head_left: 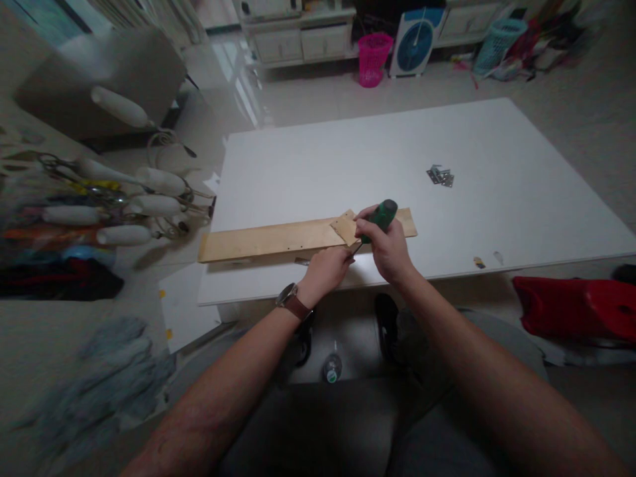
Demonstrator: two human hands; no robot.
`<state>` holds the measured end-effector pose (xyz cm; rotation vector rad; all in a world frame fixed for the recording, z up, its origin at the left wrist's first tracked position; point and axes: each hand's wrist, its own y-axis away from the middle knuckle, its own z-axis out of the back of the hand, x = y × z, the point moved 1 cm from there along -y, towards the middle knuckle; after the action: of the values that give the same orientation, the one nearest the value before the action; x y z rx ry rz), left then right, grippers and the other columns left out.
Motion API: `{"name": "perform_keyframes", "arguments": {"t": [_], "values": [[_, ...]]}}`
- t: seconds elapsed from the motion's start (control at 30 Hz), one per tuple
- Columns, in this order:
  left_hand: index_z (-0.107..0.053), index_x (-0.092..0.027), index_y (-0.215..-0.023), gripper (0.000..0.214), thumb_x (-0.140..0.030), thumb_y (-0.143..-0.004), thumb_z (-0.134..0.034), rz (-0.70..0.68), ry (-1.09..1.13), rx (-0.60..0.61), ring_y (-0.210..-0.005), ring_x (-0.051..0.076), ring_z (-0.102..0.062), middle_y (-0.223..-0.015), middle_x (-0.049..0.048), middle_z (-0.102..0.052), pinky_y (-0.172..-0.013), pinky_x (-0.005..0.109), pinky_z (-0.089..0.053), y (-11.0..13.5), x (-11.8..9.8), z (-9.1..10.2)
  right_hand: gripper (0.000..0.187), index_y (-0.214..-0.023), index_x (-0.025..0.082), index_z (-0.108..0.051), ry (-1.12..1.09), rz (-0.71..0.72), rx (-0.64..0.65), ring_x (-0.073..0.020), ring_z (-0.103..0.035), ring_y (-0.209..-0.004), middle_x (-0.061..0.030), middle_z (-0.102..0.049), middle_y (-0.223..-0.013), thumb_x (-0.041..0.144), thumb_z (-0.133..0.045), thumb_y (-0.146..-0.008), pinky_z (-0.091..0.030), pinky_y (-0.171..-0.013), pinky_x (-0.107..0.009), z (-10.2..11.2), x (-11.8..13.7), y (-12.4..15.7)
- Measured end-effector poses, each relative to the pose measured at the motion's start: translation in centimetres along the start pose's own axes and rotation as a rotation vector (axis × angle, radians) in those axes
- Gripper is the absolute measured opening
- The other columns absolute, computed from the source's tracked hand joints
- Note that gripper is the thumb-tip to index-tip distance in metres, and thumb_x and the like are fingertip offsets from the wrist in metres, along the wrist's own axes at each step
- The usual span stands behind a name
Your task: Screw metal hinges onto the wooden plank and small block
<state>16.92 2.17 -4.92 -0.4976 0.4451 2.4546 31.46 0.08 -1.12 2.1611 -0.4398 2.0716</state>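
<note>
My right hand [387,245] is wrapped round the handle of a green screwdriver [381,220] with a dark end. The shaft slants down toward my left hand [330,266], whose fingers are closed beside its tip; what they hold is hidden. Under and behind my hands a long wooden board [263,240] lies along the white tabletop, with small dark holes near its front edge. A smaller wooden piece [344,228] sits at an angle on the board, partly covered by my right hand. A small metal piece [301,261] lies just left of my left hand.
The white tabletop [318,165] bears a pile of metal brackets [440,175] at the back right. Two small scraps lie near its front edge. A red plastic object [576,308] stands at the right, a clear bottle [332,368] on the floor between my feet. White lamp-like pieces [159,205] crowd the left.
</note>
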Motion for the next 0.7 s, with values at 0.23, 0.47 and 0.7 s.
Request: {"name": "perform_keyframes", "arguments": {"t": [0.23, 0.47, 0.7], "values": [[-0.078, -0.021, -0.109, 0.023, -0.031, -0.107, -0.057, -0.005, 0.057, -0.024, -0.111, 0.031, -0.075, -0.115, 0.0136, -0.081, -0.093, 0.037, -0.055, 0.1, 0.2, 0.0, 0.021, -0.094, 0.023, -0.066, 0.326, 0.145, -0.067, -0.0197, -0.060, -0.084, -0.0039, -0.067, -0.093, 0.043, -0.067, -0.088, -0.049, -0.079, -0.037, 0.3, 0.3, 0.3], [-0.082, -0.020, -0.104, 0.022, -0.039, -0.093, -0.080, -0.011, 0.139, -0.013, -0.105, 0.030, -0.075, -0.109, 0.0117, -0.082, -0.094, 0.037, -0.056, 0.6, 3.0, 2.3, 0.028, -0.091, 0.023, -0.064, 0.184, 0.071, -0.239, -0.0185, -0.061, -0.076, -0.0008, -0.066, -0.080, 0.049, -0.072, -0.088, -0.050, -0.075, -0.037, 0.6, 0.0, 0.2], [-0.083, -0.022, -0.106, 0.019, -0.024, -0.096, -0.067, 0.169, -0.204, 0.016, -0.107, 0.031, -0.075, -0.110, 0.0130, -0.082, -0.092, 0.037, -0.057, 3.7, 6.8, 3.2, 0.025, -0.088, 0.023, -0.062, 0.044, 0.000, -0.343, -0.0166, -0.059, -0.074, 0.0001, -0.060, -0.077, 0.046, -0.072, -0.084, -0.051, -0.070, -0.034, 0.7, 0.3, -0.3]]}}
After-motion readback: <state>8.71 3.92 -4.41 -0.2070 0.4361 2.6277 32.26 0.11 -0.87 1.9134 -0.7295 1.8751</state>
